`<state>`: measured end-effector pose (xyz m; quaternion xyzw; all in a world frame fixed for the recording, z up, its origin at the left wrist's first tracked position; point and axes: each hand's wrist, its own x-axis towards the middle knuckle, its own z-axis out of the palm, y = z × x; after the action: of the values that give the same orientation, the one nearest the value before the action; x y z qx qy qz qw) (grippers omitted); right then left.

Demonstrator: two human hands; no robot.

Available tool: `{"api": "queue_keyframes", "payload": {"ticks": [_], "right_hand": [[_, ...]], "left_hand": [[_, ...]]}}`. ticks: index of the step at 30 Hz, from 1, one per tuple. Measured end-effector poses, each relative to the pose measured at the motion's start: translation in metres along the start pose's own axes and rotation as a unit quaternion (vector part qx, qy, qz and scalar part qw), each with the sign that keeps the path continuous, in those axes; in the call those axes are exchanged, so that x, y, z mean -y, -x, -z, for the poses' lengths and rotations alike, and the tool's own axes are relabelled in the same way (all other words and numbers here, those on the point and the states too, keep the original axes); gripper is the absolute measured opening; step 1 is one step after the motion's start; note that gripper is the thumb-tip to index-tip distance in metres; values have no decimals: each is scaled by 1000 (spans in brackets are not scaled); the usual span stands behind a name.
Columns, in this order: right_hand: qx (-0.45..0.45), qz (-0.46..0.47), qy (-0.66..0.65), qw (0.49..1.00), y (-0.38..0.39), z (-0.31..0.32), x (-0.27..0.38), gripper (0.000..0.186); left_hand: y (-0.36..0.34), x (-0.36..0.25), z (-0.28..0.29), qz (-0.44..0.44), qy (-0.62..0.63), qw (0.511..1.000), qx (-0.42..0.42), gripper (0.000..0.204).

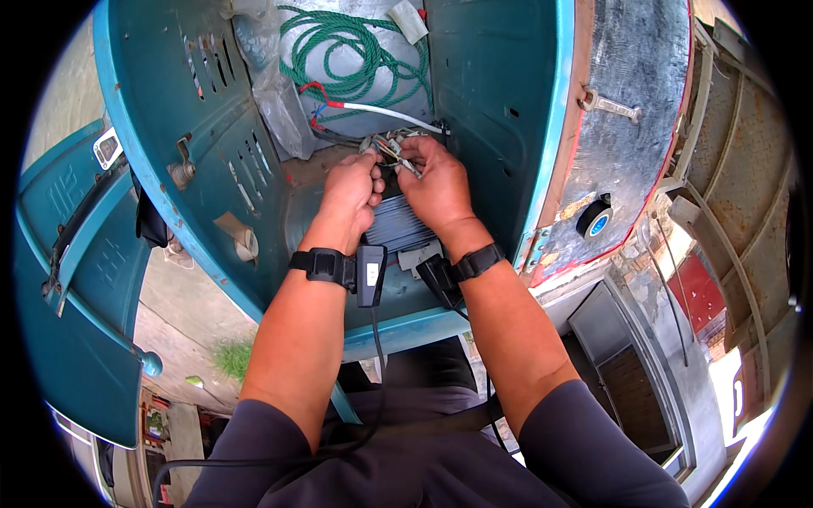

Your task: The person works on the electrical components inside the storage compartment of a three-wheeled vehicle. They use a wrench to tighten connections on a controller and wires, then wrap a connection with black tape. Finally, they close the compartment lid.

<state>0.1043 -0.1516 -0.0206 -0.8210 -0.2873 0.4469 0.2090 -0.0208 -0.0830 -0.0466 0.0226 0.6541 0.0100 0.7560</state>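
Wire bundle: a tangle of thin multicoloured wires with pale connectors [392,147], inside an open teal sheet-metal box [495,59].
Left hand: the person's bare left hand [349,188] pinches the tangle's left side between thumb and fingers.
Right hand: the bare right hand [436,182] grips its right side, close beside the left.
Below the hands: a grey ribbed block [396,223].
Behind the wires: a white cable with a red end [389,113], then a coiled green rope [373,59]; a clear crumpled plastic bag [284,110] lies left.
Right of the box: a worn grey panel [631,42] carries a metal wrench [616,107] and a round black tape roll with a blue centre [594,218].
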Motion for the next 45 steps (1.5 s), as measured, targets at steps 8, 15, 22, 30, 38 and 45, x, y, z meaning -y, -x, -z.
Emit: {"api": "queue_keyframes", "payload": {"ticks": [8,15,22,30,38,45], "right_hand": [[-3,-5,-12,1000,-1,-1,-2,35],[-9,-8,-20,1000,-2,-2,-4,34],[-24,-9,-46,999,-3,-6,-9,34],[-22,-7,-42,999,-4,-6,-9,33],[-37,-7,38,999,-6,-1,-4,28],[-57,-16,139,989,-9,1,-4,29]], "left_hand": [[1,-6,11,60,121,991,22,22],[-6,-3,16,110,230,961,106,15],[-5,-1,11,105,245,960,89,12],[-4,-2,8,87,207,972,72,14],[10,-6,8,26,181,982,-50,19],[66,-19,4,-94,56,993,-55,29]]}}
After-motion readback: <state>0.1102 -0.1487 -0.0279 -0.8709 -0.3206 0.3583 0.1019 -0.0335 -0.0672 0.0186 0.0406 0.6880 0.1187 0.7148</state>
